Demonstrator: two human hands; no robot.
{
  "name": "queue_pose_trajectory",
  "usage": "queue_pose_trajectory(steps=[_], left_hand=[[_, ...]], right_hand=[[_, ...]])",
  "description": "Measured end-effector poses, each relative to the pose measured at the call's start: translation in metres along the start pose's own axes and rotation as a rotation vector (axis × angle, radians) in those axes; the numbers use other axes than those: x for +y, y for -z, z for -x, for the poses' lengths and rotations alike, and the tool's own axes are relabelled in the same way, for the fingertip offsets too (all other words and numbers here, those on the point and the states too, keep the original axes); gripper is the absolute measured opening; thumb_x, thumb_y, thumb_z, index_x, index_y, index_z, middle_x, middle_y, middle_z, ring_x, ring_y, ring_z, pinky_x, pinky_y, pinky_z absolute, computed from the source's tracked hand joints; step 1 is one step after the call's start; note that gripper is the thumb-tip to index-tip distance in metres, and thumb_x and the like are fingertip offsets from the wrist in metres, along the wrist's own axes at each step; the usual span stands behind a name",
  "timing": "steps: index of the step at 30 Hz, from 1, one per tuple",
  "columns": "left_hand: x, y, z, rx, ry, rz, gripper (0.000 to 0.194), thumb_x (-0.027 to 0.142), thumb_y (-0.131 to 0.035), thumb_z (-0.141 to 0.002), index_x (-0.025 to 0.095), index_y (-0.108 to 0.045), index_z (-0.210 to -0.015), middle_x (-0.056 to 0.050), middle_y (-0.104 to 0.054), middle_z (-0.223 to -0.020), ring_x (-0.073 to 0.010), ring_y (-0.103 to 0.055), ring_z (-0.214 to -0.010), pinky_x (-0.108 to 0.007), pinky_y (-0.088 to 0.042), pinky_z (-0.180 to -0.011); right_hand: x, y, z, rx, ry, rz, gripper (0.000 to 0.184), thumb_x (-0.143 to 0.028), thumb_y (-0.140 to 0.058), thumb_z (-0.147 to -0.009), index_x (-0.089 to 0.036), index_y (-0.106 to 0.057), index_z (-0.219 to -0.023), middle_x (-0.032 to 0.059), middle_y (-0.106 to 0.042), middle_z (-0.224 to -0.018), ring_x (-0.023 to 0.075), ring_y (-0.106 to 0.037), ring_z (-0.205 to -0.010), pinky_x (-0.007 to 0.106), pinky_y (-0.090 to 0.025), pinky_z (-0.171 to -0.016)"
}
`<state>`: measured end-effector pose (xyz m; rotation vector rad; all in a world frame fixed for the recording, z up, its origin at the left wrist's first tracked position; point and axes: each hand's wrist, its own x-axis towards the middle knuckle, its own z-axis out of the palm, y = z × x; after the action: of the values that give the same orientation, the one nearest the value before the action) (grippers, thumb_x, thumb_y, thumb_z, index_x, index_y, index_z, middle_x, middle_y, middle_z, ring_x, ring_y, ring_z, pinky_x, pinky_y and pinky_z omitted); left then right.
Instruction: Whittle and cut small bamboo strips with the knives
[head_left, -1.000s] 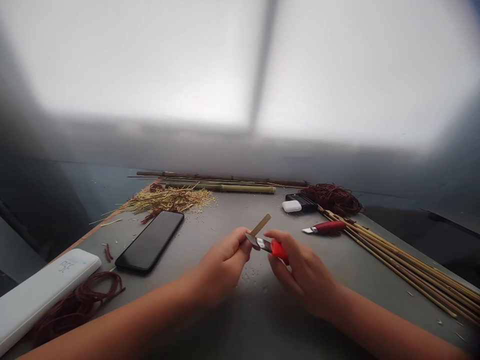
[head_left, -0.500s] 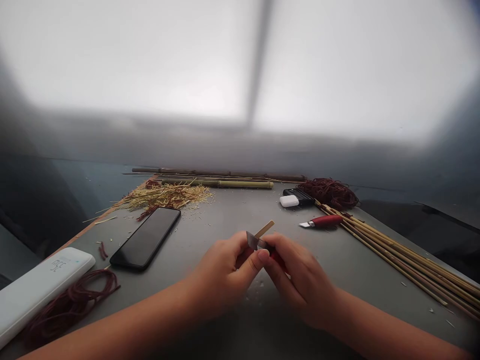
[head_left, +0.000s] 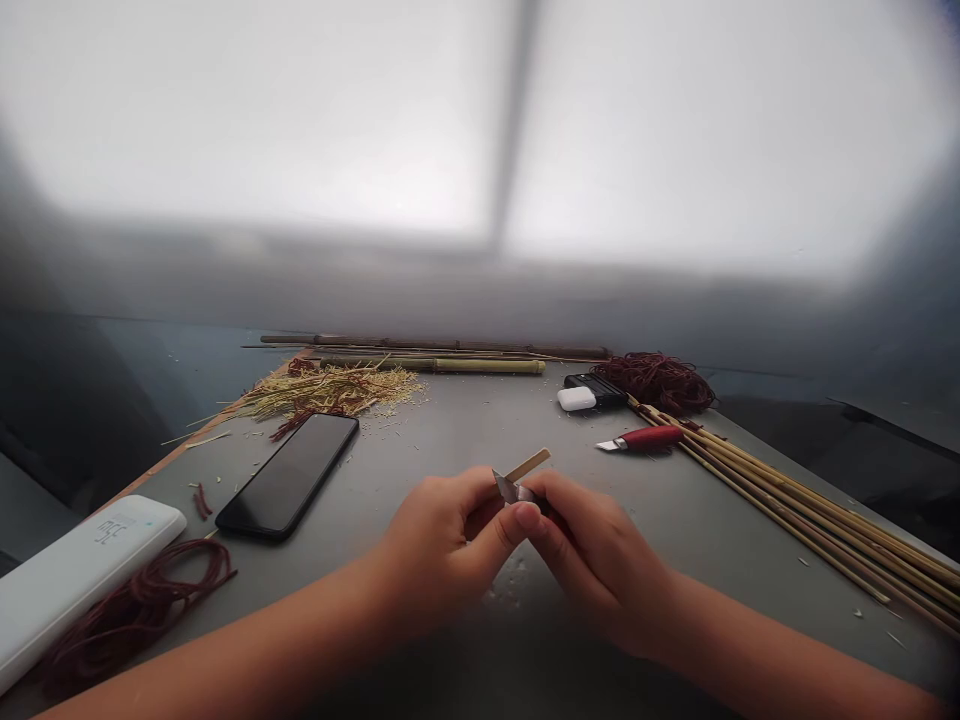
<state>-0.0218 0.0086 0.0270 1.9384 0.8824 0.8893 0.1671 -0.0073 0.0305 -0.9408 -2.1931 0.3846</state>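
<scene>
Close together over the near middle of the table, my two hands meet at the thumbs. My left hand (head_left: pixel 450 530) is closed on a thin, pale bamboo strip (head_left: pixel 531 463), whose rounded end sticks out past the fingers toward the far right. In my right hand (head_left: pixel 592 550) is a knife (head_left: pixel 507 488) with a short metal blade; its handle is mostly hidden in the fist. The blade lies against or just in front of the strip, and my left thumb presses near the blade's base. Whether the edge bites into the strip I cannot tell.
A second, red-handled knife (head_left: pixel 651 439) lies on the table (head_left: pixel 465 420) to the right, beside long bamboo sticks (head_left: pixel 795 500) and dark red cord (head_left: pixel 660 382). Left are a phone (head_left: pixel 292 475), a white power bank (head_left: pixel 90 560), coiled cord (head_left: pixel 150 600) and shavings (head_left: pixel 337 390). Bamboo poles (head_left: pixel 450 366) lie behind.
The strip's exposed end has dipped slightly, and the blade has tilted and turned in my right hand. Both hands stay in nearly the same place. The whole view has shifted a little.
</scene>
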Motion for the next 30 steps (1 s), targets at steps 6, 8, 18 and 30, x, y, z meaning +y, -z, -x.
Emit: queue_pose_trajectory(steps=[6,8,18,30], left_hand=[[0.004,0.004,0.002,-0.024,-0.042,-0.172,0.041,0.056,-0.046,-0.094,0.02,-0.057,-0.077,0.002,-0.048,-0.061,-0.0133,-0.038,-0.056,-0.026,-0.03,-0.054],[0.004,0.004,0.002,-0.029,-0.039,-0.183,0.041,0.056,-0.044,-0.095,0.02,-0.056,-0.078,0.002,-0.048,-0.062,-0.0133,-0.038,-0.055,-0.026,-0.03,-0.054],[0.005,-0.005,0.003,0.062,0.031,-0.12,0.042,0.057,-0.047,-0.092,0.021,-0.05,-0.071,0.005,-0.041,-0.057,-0.012,-0.032,-0.053,-0.027,-0.024,-0.051],[0.007,-0.01,0.004,0.097,0.058,-0.023,0.045,0.06,-0.048,-0.091,0.02,-0.057,-0.074,0.003,-0.045,-0.06,-0.0127,-0.035,-0.055,-0.027,-0.026,-0.051]], right_hand=[[-0.004,0.002,0.002,-0.026,0.027,-0.108,0.03,-0.039,-0.035,-0.105,-0.02,-0.053,-0.091,0.001,-0.06,-0.073,0.0131,-0.052,-0.06,0.025,-0.042,-0.057],[-0.004,0.001,0.002,-0.027,0.015,-0.121,0.03,-0.038,-0.035,-0.105,-0.02,-0.053,-0.09,0.0001,-0.058,-0.072,0.0127,-0.05,-0.059,0.024,-0.041,-0.056],[-0.003,0.001,-0.001,0.001,-0.009,-0.089,0.032,-0.039,-0.039,-0.104,-0.021,-0.046,-0.079,-0.0035,-0.046,-0.064,0.0112,-0.038,-0.054,0.024,-0.034,-0.051],[-0.008,0.005,-0.003,0.048,0.035,-0.061,0.029,-0.032,-0.044,-0.101,-0.021,-0.043,-0.074,-0.0056,-0.04,-0.062,0.0097,-0.034,-0.053,0.023,-0.031,-0.05]])
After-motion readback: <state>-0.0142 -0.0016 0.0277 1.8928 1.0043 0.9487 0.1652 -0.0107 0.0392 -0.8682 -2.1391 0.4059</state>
